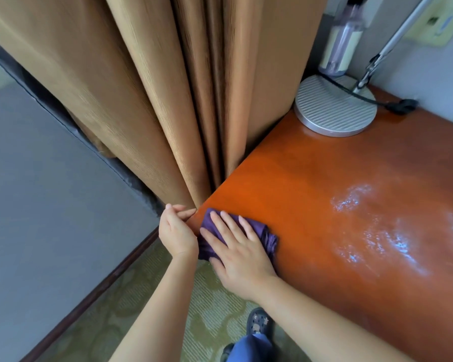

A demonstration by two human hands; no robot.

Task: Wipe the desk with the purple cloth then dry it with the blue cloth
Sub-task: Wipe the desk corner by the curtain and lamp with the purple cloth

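Your right hand [239, 246] covers most of the purple cloth [266, 237]. Bench [324, 192] runs off the right edge. Bottle [341, 40] blurred, top cropped. Lamp arm [392, 40] cut off above.

Person, seen from the head camera: both forearms showing bare with no sleeves reaching them, left hand [177, 232] and right hand [239, 253] wearing nothing, legs wearing blue trousers [251, 347], foot wearing a dark clog-style shoe [260, 322] with small charms.
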